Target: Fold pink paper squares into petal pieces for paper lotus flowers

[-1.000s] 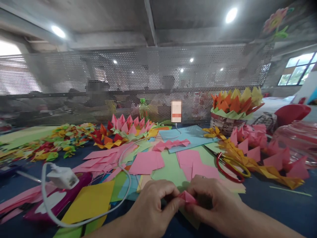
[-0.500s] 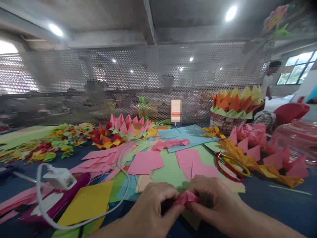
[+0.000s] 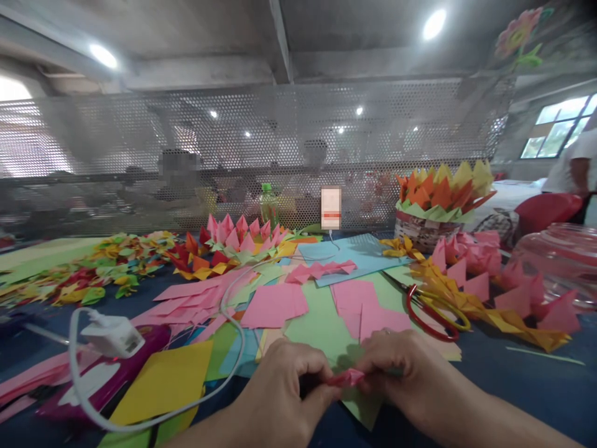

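Observation:
A small folded piece of pink paper (image 3: 351, 377) is pinched between both my hands, just above the table's near edge. My left hand (image 3: 291, 386) grips its left end between thumb and fingers. On its right end, my right hand (image 3: 403, 373) closes with thumb and forefinger; its other fingers are partly hidden. Under and beyond the hands lie green paper sheets (image 3: 317, 326). Close by are square pink sheets (image 3: 275, 305) and a further pink stack (image 3: 382, 322). A folded pink paper strip (image 3: 321, 271) rests farther back.
Red-and-yellow-handled scissors (image 3: 433, 314) lie right of the sheets. A white cable and charger (image 3: 114, 335) sit on a purple power strip (image 3: 158, 342) at left. Paper lotus petals (image 3: 242, 233), a decorated basket (image 3: 424, 230) and a clear plastic container (image 3: 559, 261) stand around. A perforated screen (image 3: 289, 137) rises behind.
The pink paper looks narrower and flatter between my fingers, and my right hand has shifted slightly. In the right background, a person has moved farther right.

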Demonstrator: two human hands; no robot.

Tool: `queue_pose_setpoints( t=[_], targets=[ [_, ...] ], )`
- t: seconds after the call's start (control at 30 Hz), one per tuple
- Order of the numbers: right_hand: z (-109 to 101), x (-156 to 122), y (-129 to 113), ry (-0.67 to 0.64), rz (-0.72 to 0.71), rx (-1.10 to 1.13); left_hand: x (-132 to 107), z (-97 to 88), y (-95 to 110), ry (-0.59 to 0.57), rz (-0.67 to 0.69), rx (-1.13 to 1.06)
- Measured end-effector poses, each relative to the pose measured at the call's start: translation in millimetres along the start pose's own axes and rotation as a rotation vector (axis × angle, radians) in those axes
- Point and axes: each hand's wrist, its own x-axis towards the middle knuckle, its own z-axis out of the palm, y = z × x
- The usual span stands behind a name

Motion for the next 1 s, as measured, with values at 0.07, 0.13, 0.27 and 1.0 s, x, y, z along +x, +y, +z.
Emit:
queue_pose_setpoints(
  t=[0.07,0.13,0.27,1.0],
  targets=[
    [-1,0,1,0.008,-0.004,0.01,1,-0.4,-1,-0.003,-0.013,-0.022],
    [-2,1,4,0.005,0.011,0.028,3,-1.2,-3,-0.011,-0.025,-0.078],
    [-3,1,11,0.017,0.039,0.01,6,-3.8,-4,0.0,-0.067,-0.163],
    [2,-3,19,0.037,0.07,0.002,9,-1.2,-10,0.136,0.022,-0.263]
  ],
)
